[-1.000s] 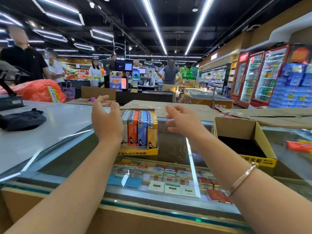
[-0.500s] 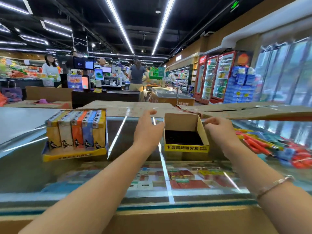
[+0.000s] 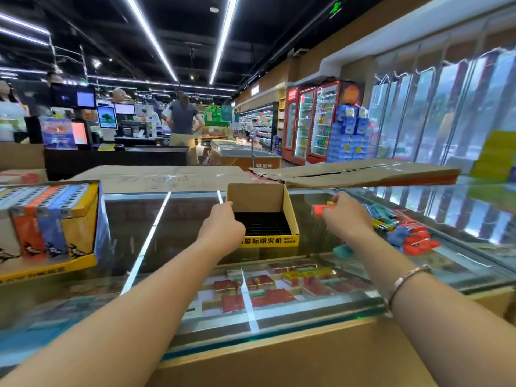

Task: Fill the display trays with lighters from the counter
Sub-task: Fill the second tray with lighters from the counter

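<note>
- The glass counter [image 3: 173, 233] is a long, smooth, reflective case with a wooden front edge; flat red, green and white packets lie inside it, under the glass.
- Flattened brown cardboard sheets [image 3: 167, 177] lie along the counter's far edge, matt and creased.
- At the counter's left end stands a full display tray [image 3: 83, 263], yellow card, packed tight with upright lighters in white, orange, blue and yellow columns.
- In the middle of the counter top sits an open display tray [image 3: 290, 216], a yellow card box with a tall brown back flap and a black slotted grid inside; its slots look unfilled.
- On the counter's right part lies a loose pile of lighters [image 3: 410, 236], mostly red and blue, slim and glossy, blurred.
- The left hand [image 3: 223, 227] rests curled against the open tray's left wall; whether it grips the wall cannot be told.
- The right hand [image 3: 343, 216], just right of that tray, pinches a red lighter [image 3: 321, 209] held flat.
- A thin metal bangle [image 3: 402, 283] circles the right wrist.
</note>
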The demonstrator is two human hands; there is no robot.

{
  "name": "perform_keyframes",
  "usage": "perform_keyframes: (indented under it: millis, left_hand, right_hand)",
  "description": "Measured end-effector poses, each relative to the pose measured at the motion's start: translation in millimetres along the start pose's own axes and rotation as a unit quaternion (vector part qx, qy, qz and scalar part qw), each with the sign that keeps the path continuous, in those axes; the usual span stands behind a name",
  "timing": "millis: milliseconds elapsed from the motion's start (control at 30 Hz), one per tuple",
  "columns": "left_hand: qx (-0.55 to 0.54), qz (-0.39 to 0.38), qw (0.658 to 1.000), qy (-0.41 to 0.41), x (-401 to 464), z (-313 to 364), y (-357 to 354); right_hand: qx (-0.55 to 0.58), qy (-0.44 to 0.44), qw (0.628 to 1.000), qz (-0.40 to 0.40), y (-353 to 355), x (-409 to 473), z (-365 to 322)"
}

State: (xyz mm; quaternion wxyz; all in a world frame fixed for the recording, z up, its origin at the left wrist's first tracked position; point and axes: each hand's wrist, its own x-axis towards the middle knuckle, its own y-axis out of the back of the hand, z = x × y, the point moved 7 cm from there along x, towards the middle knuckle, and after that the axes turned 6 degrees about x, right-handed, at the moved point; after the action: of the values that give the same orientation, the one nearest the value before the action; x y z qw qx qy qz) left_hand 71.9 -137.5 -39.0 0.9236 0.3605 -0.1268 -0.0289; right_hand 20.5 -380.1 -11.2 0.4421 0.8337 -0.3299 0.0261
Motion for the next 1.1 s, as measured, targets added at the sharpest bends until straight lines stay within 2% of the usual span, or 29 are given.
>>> perform_keyframes:
  millis: [67, 167, 400, 567, 867, 1100]
  left_hand:
    - [0.016, -0.004, 1.0, -0.017, -0.2, 0.3, -2.5]
    - [0.032, -0.008, 0.999, -0.032, 0.1, -0.3, -2.9]
    - [0.06, 0.018, 0.998, -0.017, -1.5, -5.4, 6.4]
    - [0.109, 0.045, 0.993, -0.004, -5.0, -10.6, 20.8]
    - [0.149, 0.027, 0.988, 0.006, -4.9, -36.3, 54.8]
    - [0.109, -0.016, 0.994, -0.005, -1.5, -53.0, 65.1]
  right_hand:
    - [-0.132, -0.078, 0.988, -0.022, 6.3, 7.9, 26.3]
    - [-0.183, -0.149, 0.97, -0.063, 3.5, 9.8, 47.2]
    - [-0.222, -0.057, 0.97, -0.084, -17.0, 15.5, 24.7]
    - [-0.199, -0.005, 0.968, -0.154, -32.8, 18.2, -1.9]
    - [-0.154, 0.066, 0.948, -0.272, -77.5, -0.7, -61.9]
    - [-0.177, 0.064, 0.954, -0.232, -83.9, 1.8, -76.6]
